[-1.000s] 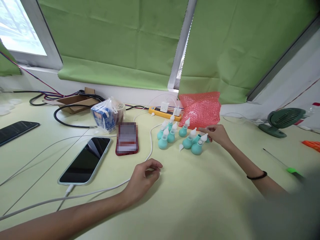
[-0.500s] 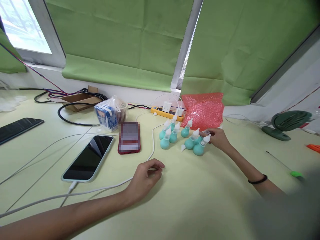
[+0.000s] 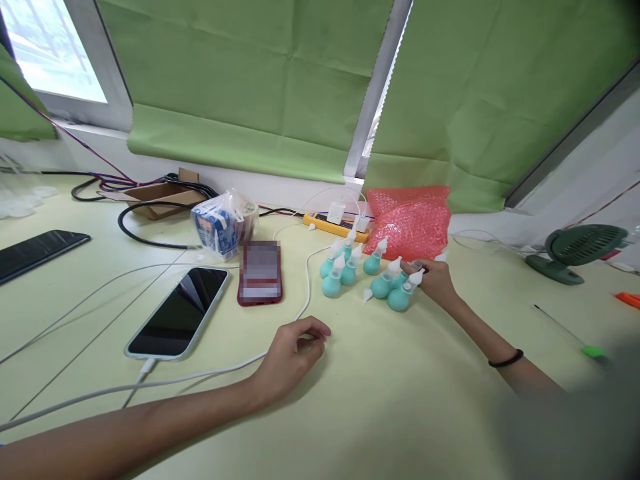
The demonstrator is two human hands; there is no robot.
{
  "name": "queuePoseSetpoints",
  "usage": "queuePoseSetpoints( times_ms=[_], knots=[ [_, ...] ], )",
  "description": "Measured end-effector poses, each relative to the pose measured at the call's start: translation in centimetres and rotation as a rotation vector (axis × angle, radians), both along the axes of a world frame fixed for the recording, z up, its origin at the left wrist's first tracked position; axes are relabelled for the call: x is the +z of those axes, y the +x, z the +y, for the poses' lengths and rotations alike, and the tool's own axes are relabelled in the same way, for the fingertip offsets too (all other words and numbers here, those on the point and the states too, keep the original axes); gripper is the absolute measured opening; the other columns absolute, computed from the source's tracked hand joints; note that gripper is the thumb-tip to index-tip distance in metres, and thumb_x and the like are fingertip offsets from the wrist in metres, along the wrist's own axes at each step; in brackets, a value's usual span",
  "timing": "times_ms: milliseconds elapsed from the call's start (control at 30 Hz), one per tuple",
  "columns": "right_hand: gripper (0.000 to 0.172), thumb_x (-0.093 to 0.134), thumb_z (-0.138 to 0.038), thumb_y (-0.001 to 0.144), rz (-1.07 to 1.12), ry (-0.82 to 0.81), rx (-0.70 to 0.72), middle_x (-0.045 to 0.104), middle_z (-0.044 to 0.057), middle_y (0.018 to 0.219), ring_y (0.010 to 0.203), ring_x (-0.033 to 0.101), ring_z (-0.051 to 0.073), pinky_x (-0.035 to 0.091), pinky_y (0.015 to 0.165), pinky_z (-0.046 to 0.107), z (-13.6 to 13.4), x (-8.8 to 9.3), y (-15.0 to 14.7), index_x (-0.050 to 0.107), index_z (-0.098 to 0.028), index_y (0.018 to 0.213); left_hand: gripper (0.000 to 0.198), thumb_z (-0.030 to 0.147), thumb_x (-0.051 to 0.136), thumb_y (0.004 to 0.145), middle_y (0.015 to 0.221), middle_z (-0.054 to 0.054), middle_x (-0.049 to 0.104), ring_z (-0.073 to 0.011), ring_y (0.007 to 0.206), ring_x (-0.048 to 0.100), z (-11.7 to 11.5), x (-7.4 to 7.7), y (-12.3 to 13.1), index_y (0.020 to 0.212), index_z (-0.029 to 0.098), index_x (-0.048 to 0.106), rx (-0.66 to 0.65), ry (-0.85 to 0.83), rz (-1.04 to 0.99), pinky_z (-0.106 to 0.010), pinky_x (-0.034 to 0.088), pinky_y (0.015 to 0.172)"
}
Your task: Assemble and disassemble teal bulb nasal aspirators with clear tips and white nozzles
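Teal bulb (image 3: 399, 300) before the pink bag (image 3: 407, 220) is tilting its tip into the right hand (image 3: 436, 281), fingers pinching it; left hand (image 3: 293, 353) is resting loosely curled, empty, farther off.

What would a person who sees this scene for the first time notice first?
A cluster of teal bulbs with white tips stands in the middle of the table, and the right hand touches the one at its right edge. Behind them lies a bright pink bubble-wrap bag; the left hand rests curled beside a white cable.
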State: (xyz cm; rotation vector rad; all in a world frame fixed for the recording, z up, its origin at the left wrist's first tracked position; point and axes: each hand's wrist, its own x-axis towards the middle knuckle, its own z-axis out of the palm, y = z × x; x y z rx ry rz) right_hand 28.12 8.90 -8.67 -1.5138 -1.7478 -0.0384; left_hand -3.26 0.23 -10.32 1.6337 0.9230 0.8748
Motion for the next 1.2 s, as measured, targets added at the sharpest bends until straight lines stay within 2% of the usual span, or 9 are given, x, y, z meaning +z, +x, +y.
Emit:
queuePoseSetpoints(
  times_ms=[200,467,1000,1200],
  knots=[
    [0.040,0.042,-0.049,0.073,-0.031,0.034,-0.002,0.034,-0.003,0.046,0.045,0.032,0.009,0.029,0.044,0.022,0.4,-0.6,0.1,0.036,-0.018,0.048,0.015,0.012,0.043,0.070,0.084,-0.004,0.058,-0.0155,0.082,0.054,-0.1,0.1,-0.1,0.079,0.016,0.055,0.000,-0.003,0.004,-0.026,0.044,0.075],
    [0.040,0.040,-0.047,0.074,-0.091,0.057,-0.002,0.033,-0.004,0.045,0.043,0.030,0.008,0.027,0.044,0.023,0.8,-1.0,0.3,0.033,-0.018,0.047,0.016,0.012,0.043,0.070,0.084,-0.004,0.057,-0.0156,0.081,0.054,0.0,0.0,0.0,0.080,0.015,0.055,0.000,0.009,0.008,-0.027,0.043,0.074],
    [0.034,0.041,-0.037,0.075,-0.176,-0.077,0.122,0.034,-0.004,0.047,0.045,0.032,0.009,0.027,0.045,0.023,0.7,0.5,0.2,0.031,-0.018,0.050,0.017,0.011,0.043,0.070,0.083,-0.003,0.058,-0.0151,0.080,0.054,-0.1,0.1,0.1,0.079,0.017,0.056,-0.001,0.041,0.017,-0.027,0.044,0.075],
    [0.033,0.043,-0.036,0.074,-0.174,-0.092,0.121,0.032,-0.004,0.047,0.045,0.031,0.008,0.025,0.044,0.023,0.8,0.5,0.3,0.029,-0.018,0.049,0.017,0.011,0.043,0.070,0.083,-0.003,0.058,-0.0147,0.081,0.053,-0.2,0.1,0.1,0.079,0.016,0.056,-0.017,0.067,0.037,-0.026,0.045,0.075]
  ],
)
